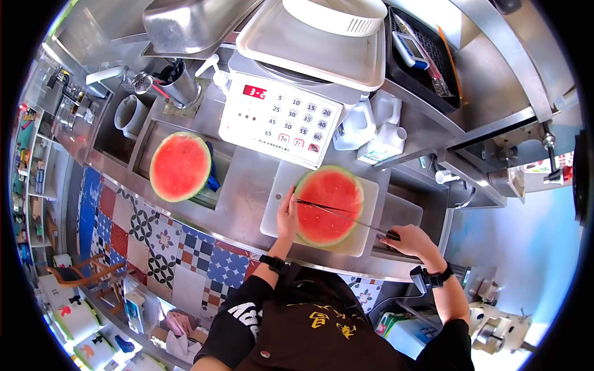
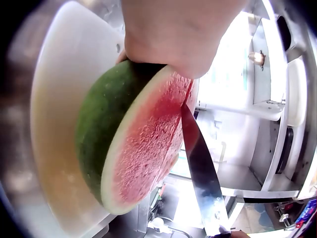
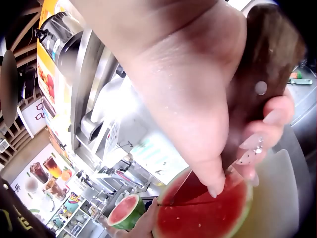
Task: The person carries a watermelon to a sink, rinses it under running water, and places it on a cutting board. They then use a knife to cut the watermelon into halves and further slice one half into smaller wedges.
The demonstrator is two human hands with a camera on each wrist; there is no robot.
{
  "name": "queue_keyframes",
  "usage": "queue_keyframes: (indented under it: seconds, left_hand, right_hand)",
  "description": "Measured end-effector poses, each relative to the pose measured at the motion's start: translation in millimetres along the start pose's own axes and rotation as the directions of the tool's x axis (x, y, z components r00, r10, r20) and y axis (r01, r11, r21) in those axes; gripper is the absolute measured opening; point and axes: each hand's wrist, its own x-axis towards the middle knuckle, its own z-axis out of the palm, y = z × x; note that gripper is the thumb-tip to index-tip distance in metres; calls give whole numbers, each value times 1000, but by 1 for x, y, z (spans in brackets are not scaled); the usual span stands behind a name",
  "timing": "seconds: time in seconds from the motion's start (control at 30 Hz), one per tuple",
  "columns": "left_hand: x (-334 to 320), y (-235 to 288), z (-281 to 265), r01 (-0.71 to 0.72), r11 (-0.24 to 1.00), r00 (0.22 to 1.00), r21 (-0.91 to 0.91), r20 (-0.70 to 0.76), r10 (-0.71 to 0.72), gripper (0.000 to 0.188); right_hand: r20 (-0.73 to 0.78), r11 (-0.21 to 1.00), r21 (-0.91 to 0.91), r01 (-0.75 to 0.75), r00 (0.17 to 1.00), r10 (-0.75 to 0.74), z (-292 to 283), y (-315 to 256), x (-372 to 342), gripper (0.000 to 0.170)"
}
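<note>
A watermelon half lies cut face up on a white cutting board. My left hand rests against its left rim, also seen over the top of the melon in the left wrist view. My right hand grips the dark handle of a long knife. The blade reaches leftward across the red flesh, its tip close to my left hand. A thin cut line crosses the face along the blade. In the right wrist view my fingers wrap the brown handle.
A second watermelon half sits on the left over a sink insert, a blue item beside it. Behind the board stand a white keypad machine and white jugs. A sink basin lies to the right.
</note>
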Motion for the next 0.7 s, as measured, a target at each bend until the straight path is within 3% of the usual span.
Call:
queue_keyframes:
  seconds: [0.17,0.37,0.57,0.7]
  left_hand:
    - [0,-7,-1,17,1000,1000,15,-11,-17,39]
    - [-1,13,0,52,999,999,8,-14,-52,36]
    - [5,10,-2,-5,991,1000,133,-13,7,36]
    - [6,5,-3,47,980,998,194,-48,-38,35]
  right_hand:
    - [23,995,-93,39,999,-37,-6,1,20,42]
    - [65,960,-278,-23,997,42,5,8,65,31]
    - [89,955,-275,-106,987,135,43,38,109,24]
    - [120,962,-244,-119,981,152,51,44,117,23]
